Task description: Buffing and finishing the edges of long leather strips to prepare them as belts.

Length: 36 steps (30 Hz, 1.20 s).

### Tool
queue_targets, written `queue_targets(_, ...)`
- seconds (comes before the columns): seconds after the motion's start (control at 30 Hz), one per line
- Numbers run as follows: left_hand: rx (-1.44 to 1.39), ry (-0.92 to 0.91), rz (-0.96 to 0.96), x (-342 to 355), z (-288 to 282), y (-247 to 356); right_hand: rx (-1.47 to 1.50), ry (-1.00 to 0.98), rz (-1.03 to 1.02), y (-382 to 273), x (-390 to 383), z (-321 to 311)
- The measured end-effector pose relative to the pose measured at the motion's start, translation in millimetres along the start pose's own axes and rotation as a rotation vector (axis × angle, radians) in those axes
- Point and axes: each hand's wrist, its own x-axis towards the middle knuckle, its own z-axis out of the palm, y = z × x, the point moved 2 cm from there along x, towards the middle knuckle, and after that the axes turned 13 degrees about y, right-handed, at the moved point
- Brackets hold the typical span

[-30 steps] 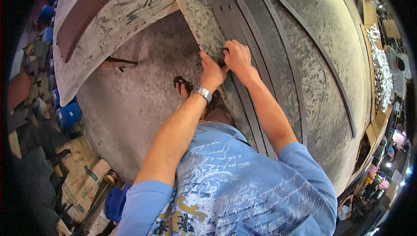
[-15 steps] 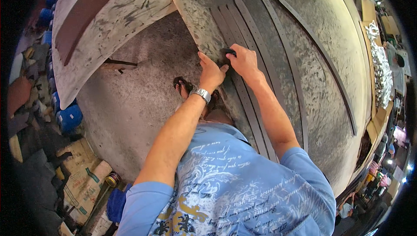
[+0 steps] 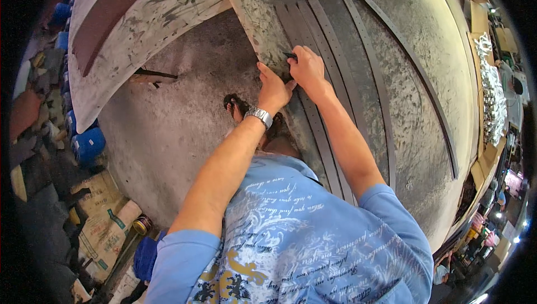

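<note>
My right hand [image 3: 308, 69] is closed around a small black tool [image 3: 290, 55], whose tip shows past the fingers; its kind is hidden by the grip. Beneath that hand run dark leather straps [image 3: 318, 130], side by side along the worktable [image 3: 260, 10]. My left hand [image 3: 274, 90], with a metal watch at the wrist, rests at the table's left edge, index finger stretched along it and thumb out beside the right hand. Its other fingers are hidden. Further right lie a strap with a row of holes [image 3: 366, 52] and a curved strap [image 3: 414, 60].
A broad brown leather piece [image 3: 114, 27] lies on a stained pale panel [image 3: 168, 10] at the upper left. Blue containers [image 3: 88, 146], scraps and flattened cardboard [image 3: 100, 211] line the left side. A shiny silvery heap [image 3: 488, 88] sits beyond the table's right edge.
My right hand has shifted slightly up and to the left with the black tool, which now shows less. My left hand has stayed at the table's edge.
</note>
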Motion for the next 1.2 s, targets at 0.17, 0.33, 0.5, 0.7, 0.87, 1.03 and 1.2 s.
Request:
queue_targets(0.17, 0.029, -0.042, 0.023, 0.4, 2.1, -5.8, -0.011, 0.020, 0.054, -2.0, -4.6, -1.7)
queue_targets(0.33, 0.014, -0.043, 0.006, -0.1, -2.2, -0.9, -0.018, 0.042, 0.028, 3.6, -12.9, -2.6)
queue_targets(0.5, 0.022, -0.012, 0.047, 0.7, 6.0, -6.8, -0.039, 0.063, 0.009, -0.9, -8.8, 1.0)
queue_targets(0.7, 0.011, 0.006, 0.067, 2.5, 2.3, -0.5, -0.068, 0.049, 0.016, -3.1, -4.3, 1.4)
queue_targets(0.87, 0.065, -0.014, 0.041, -3.4, -3.7, -1.3, -0.073, 0.028, 0.041, 1.6, -24.0, 1.2)
queue_targets(1.03, -0.007, -0.014, 0.035, -1.6, -2.6, 3.2, -0.071, 0.082, 0.003, 1.8, 5.8, 3.3)
queue_targets(1.2, 0.010, -0.048, -0.015, -2.1, -4.9, 2.9, -0.037, 0.091, 0.125, 16.8, -21.1, -18.7)
